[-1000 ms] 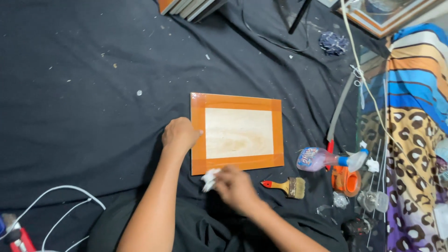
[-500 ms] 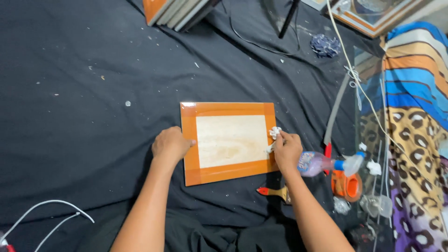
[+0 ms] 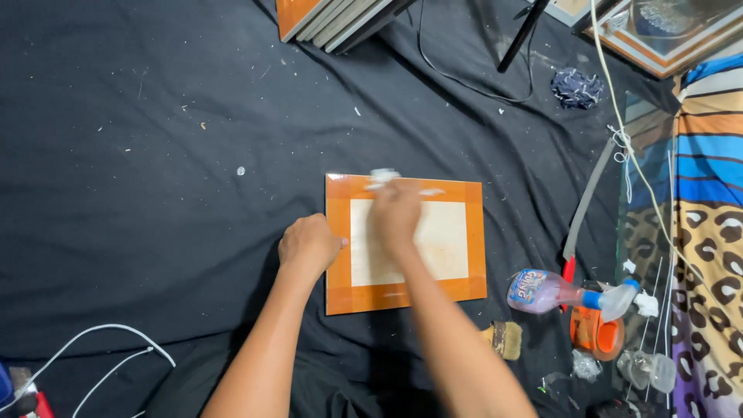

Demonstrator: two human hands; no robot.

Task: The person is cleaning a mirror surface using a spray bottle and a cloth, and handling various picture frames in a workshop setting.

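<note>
Both forearms reach away from the camera over a black cloth (image 3: 155, 155). The left hand (image 3: 308, 246) is curled into a loose fist, knuckles up, and presses on the left border of a flat orange-framed panel (image 3: 406, 294) with a pale centre. The right hand (image 3: 396, 215) is blurred; it lies across the far part of the panel with its fingers bunched round a small white wad (image 3: 385, 177) that shows beyond them at the panel's far edge. How tightly it pinches the wad cannot be told.

The panel lies flat near the middle of the cloth, which is creased and dotted with small white flecks. To its right a clear spray bottle (image 3: 569, 294) of pinkish liquid lies on its side, with an orange tape roll (image 3: 596, 337) just nearer and a paintbrush (image 3: 505, 339) near the panel's near right corner. A white cable (image 3: 93, 348) loops at the near left. At the far edge rests a stack of similar panels (image 3: 333, 17); at the far right lies a framed picture (image 3: 665, 35), and a striped and leopard-patterned fabric (image 3: 708, 232) runs down the right side.
</note>
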